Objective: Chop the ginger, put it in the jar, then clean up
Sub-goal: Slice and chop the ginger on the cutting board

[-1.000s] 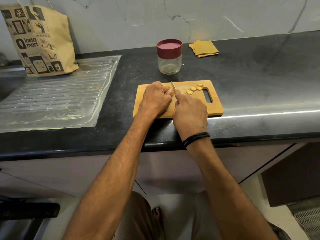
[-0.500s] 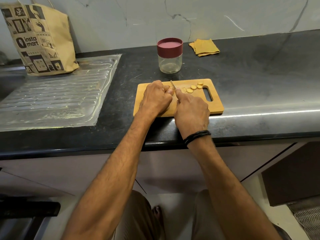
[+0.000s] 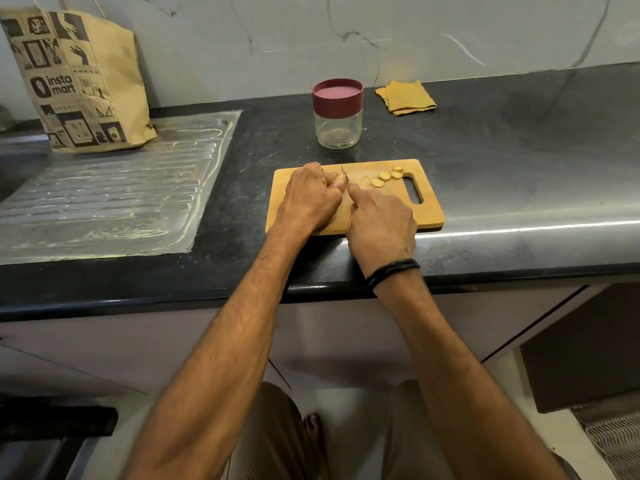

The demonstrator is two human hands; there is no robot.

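Chopping midway: left hand (image 3: 311, 197), grip curled on the ginger (image 3: 339, 177) on the board (image 3: 429, 216); right hand (image 3: 381, 223), grip clenched round the knife (image 3: 344, 172). Slices (image 3: 384, 176) lie at two o'clock; jar (image 3: 337, 129) at twelve, lidded, empty.

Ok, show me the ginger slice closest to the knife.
The pale slice at the row's left end, beside the knife; the others lie nearer the board's handle.

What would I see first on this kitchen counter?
The left hand pins a ginger piece on the rectangular wooden cutting board mid-counter while the right hand grips a small knife. Right of the blade lie round yellow ginger slices; a clear jar with a dark red lid stands behind the board.
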